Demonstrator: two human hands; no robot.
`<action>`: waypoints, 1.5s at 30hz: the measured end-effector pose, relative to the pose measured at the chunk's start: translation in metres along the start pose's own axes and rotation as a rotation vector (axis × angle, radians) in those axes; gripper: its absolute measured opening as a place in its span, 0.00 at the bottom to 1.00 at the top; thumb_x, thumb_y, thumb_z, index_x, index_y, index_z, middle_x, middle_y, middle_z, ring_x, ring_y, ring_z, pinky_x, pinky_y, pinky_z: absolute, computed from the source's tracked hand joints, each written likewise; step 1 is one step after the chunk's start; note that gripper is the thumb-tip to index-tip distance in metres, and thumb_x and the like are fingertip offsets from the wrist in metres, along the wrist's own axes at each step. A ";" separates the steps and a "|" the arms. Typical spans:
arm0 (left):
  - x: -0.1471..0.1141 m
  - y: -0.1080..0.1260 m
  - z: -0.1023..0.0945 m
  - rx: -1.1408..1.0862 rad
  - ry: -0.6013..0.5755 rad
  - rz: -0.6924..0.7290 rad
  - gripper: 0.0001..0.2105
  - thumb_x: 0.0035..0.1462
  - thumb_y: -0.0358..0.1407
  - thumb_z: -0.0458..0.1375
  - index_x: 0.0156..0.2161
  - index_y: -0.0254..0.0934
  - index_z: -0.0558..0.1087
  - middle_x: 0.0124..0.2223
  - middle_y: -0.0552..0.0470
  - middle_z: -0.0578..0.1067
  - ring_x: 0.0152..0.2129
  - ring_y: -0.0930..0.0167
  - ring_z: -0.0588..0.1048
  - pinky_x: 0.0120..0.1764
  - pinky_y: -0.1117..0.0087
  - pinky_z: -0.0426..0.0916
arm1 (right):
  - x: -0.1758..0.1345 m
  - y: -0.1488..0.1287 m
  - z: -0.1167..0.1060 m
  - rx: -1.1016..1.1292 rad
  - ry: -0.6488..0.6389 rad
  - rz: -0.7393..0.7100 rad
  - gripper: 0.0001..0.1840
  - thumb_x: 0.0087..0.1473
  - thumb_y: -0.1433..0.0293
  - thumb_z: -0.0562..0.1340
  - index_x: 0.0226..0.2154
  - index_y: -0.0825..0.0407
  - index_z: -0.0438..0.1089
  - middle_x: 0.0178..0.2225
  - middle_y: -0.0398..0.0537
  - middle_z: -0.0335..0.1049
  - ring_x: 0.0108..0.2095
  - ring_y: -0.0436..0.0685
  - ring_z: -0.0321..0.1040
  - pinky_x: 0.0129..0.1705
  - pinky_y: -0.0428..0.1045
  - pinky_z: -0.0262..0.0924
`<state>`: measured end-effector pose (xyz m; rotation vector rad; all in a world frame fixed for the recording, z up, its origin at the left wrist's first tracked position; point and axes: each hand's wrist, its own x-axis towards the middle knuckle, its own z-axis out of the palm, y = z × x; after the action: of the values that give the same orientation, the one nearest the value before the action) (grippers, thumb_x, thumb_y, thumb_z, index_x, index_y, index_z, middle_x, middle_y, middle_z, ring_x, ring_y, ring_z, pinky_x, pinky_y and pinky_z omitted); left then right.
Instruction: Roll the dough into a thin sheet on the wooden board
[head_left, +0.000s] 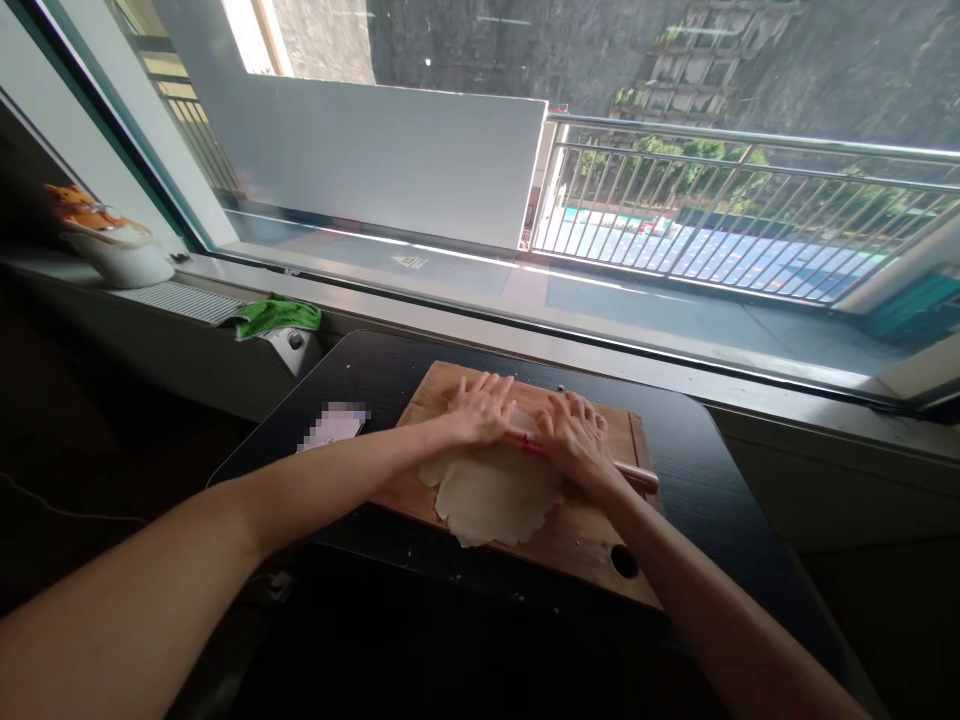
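A flattened sheet of pale dough (495, 497) with an uneven edge lies on a wooden cutting board (589, 565). Across the dough rests a wooden rolling pin (637, 477), its right end sticking out past my right wrist. My left hand (484, 407) lies over the pin's left part, fingers stretched forward and apart. On the pin's right part, my right hand (576, 430) presses with its palm, fingers extended and slightly bent. A reddish mark shows on the pin between the hands. Both hands cover much of the pin and the dough's far side.
The board sits on a black table (712, 500) against a window sill. A blurred-out pale object (334, 425) lies left of the board. A green cloth (277, 315) and a white pot (124, 255) stand on the ledge at left. Crumbs dot the table.
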<state>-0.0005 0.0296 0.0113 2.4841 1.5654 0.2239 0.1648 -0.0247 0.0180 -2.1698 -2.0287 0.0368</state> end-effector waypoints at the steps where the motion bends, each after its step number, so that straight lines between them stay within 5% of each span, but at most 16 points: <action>1: -0.009 -0.001 0.003 0.003 0.013 0.037 0.28 0.70 0.44 0.41 0.71 0.40 0.56 0.71 0.46 0.60 0.68 0.56 0.55 0.67 0.43 0.47 | -0.010 0.000 0.003 -0.015 0.035 -0.053 0.27 0.67 0.60 0.46 0.61 0.51 0.65 0.66 0.58 0.57 0.67 0.65 0.50 0.65 0.63 0.46; 4: -0.016 -0.002 0.004 0.001 0.043 0.053 0.27 0.70 0.45 0.42 0.70 0.44 0.57 0.69 0.47 0.64 0.68 0.57 0.56 0.67 0.45 0.46 | -0.016 0.000 0.006 -0.042 0.107 -0.101 0.27 0.67 0.61 0.47 0.62 0.50 0.65 0.68 0.57 0.55 0.68 0.65 0.47 0.66 0.64 0.43; 10: 0.026 -0.001 -0.006 -0.024 0.055 -0.078 0.28 0.69 0.44 0.43 0.70 0.39 0.56 0.71 0.43 0.58 0.69 0.56 0.52 0.67 0.42 0.44 | 0.028 -0.001 -0.005 0.040 0.009 0.093 0.31 0.65 0.59 0.49 0.65 0.54 0.59 0.67 0.60 0.54 0.66 0.65 0.50 0.64 0.62 0.48; 19: -0.004 -0.005 0.007 -0.061 0.078 -0.047 0.29 0.66 0.45 0.50 0.69 0.41 0.60 0.66 0.43 0.67 0.67 0.49 0.53 0.66 0.39 0.43 | -0.006 -0.010 -0.001 0.015 0.074 0.074 0.30 0.63 0.60 0.49 0.64 0.52 0.60 0.67 0.58 0.54 0.65 0.66 0.49 0.64 0.62 0.44; 27: -0.010 0.003 -0.002 -0.029 0.120 -0.053 0.22 0.66 0.44 0.57 0.62 0.40 0.68 0.64 0.41 0.67 0.59 0.56 0.67 0.60 0.46 0.61 | 0.016 0.004 -0.014 0.194 -0.051 0.211 0.33 0.62 0.59 0.49 0.66 0.54 0.57 0.63 0.60 0.61 0.62 0.66 0.56 0.60 0.61 0.53; 31: -0.006 0.000 -0.001 -0.008 0.113 -0.063 0.24 0.66 0.45 0.55 0.65 0.45 0.66 0.65 0.44 0.68 0.64 0.53 0.61 0.64 0.46 0.53 | 0.022 0.009 -0.007 0.083 0.081 0.085 0.30 0.62 0.62 0.49 0.64 0.55 0.60 0.64 0.59 0.59 0.66 0.65 0.49 0.65 0.61 0.44; 34: -0.005 0.001 0.000 -0.010 0.110 -0.068 0.28 0.62 0.47 0.57 0.66 0.44 0.65 0.66 0.44 0.68 0.65 0.52 0.60 0.64 0.46 0.52 | 0.020 0.007 -0.002 0.086 0.056 0.039 0.30 0.62 0.61 0.50 0.64 0.53 0.60 0.63 0.58 0.60 0.65 0.64 0.50 0.65 0.60 0.45; 39: -0.009 0.006 -0.005 -0.034 0.141 -0.090 0.22 0.64 0.45 0.60 0.60 0.42 0.70 0.62 0.42 0.70 0.58 0.56 0.69 0.59 0.49 0.64 | 0.012 0.004 -0.007 0.076 -0.010 0.046 0.29 0.63 0.61 0.49 0.63 0.54 0.62 0.61 0.58 0.63 0.63 0.64 0.54 0.62 0.58 0.49; 45: -0.019 0.015 -0.007 -0.030 0.201 -0.095 0.16 0.67 0.41 0.59 0.56 0.36 0.71 0.56 0.44 0.72 0.47 0.64 0.75 0.48 0.57 0.74 | -0.006 -0.003 -0.010 0.039 0.077 0.068 0.29 0.64 0.61 0.48 0.62 0.54 0.63 0.62 0.58 0.62 0.64 0.64 0.52 0.64 0.59 0.45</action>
<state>0.0031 0.0066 0.0213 2.4208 1.7380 0.4923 0.1626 -0.0315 0.0279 -2.1817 -1.8970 0.0017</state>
